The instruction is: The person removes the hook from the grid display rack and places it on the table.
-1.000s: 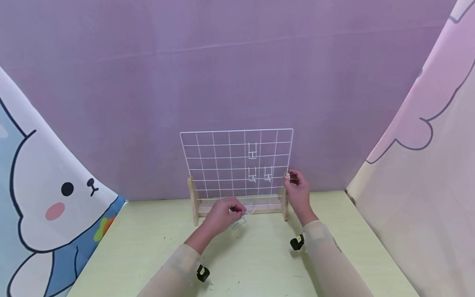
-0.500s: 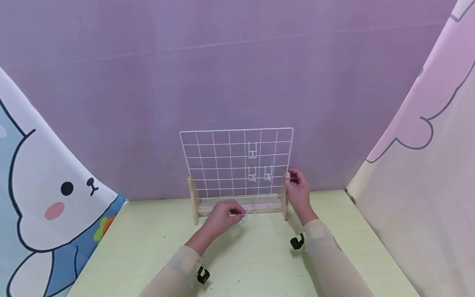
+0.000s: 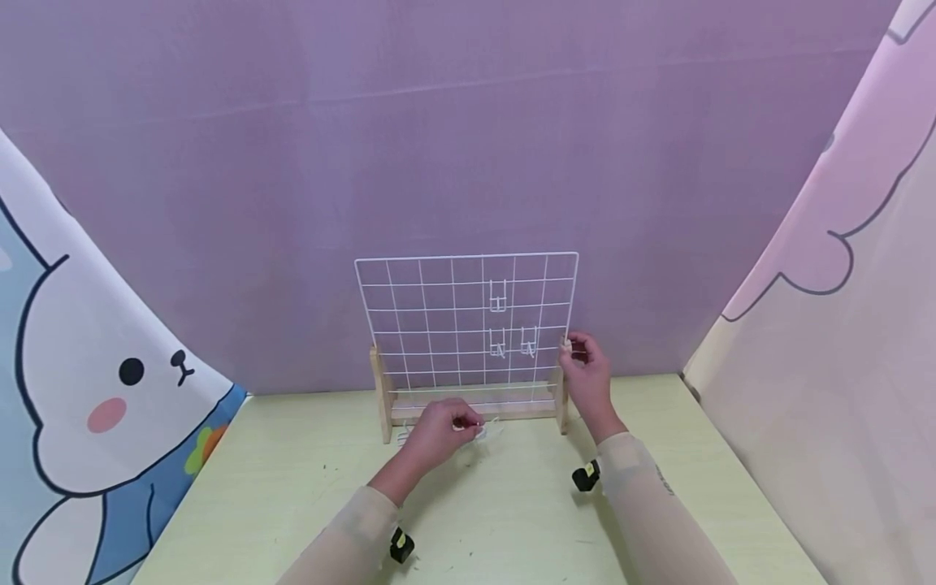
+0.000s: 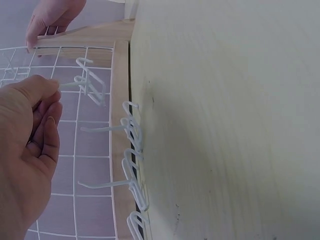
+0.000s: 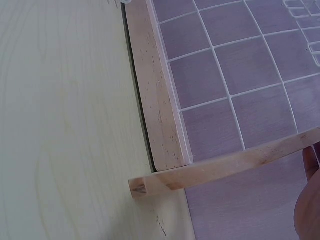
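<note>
A white wire grid panel (image 3: 468,257) stands upright in a wooden stand (image 5: 157,110). Three white hooks hang on its right half, one hook (image 3: 498,296) above two lower ones. My left hand (image 3: 439,439) is low in front of the panel. Between thumb and fingertips it pinches the prong of a white wire hook (image 4: 95,85), the hook's looped back end pointing away from the fingers. At the right side of the panel, my right hand (image 3: 587,378) grips the top of the stand's wooden post (image 3: 561,398); the post partly hides its fingers in the right wrist view.
Several loose white hooks (image 4: 134,182) lie in a row along the stand's base, mostly behind my left hand in the head view. The pale yellow table (image 3: 512,504) extends in front. A purple backdrop (image 3: 468,162) hangs behind, with printed cloths at both sides.
My left hand has sunk slightly, and the hook in it has turned so that less of it shows below the fingers. The right hand keeps its hold on the post.
</note>
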`<state>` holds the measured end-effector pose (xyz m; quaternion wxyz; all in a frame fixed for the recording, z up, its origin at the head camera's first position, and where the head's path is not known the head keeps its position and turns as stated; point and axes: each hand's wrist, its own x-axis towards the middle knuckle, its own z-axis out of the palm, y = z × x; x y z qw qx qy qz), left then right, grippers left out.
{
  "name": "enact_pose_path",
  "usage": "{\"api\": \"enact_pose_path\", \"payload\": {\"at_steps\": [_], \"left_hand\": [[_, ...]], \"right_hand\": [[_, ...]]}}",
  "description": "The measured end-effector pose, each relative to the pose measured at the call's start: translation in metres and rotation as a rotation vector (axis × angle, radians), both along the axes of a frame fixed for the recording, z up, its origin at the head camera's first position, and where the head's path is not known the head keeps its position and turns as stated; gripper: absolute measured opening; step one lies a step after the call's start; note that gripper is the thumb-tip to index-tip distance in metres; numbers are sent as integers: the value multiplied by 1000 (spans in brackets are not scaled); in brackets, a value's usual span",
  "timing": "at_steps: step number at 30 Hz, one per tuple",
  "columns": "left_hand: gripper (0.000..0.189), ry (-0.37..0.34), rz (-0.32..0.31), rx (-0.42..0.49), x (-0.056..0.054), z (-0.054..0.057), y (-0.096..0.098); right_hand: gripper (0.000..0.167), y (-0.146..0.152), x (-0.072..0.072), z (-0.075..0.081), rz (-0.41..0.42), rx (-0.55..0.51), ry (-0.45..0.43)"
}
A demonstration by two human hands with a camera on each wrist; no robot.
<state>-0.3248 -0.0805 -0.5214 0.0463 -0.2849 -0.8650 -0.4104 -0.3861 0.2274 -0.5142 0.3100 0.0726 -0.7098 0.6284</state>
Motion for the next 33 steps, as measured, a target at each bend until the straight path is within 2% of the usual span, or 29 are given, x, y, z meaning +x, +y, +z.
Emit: {"api": "enact_pose_path", "payload": {"at_steps": [7,13,25,28,33], "left_hand": [[9,-2,13,-19,1,-4,1],[8,-8,40,-44,0,-10,1],[7,-5,49,-62,1,-18,2],[7,-4,48,-68,1,-20,2],[6,-4,54,-85,1,-24,3]], "right_hand": [[22,1,-1,-2,11,4,27],[23,1,0,-2,15,-3,11],[24,0,-1,1,9,-33,-37],[24,-2,3,5,16,-39,-38],[23,-8,18,20,34,-40,-29]]}}
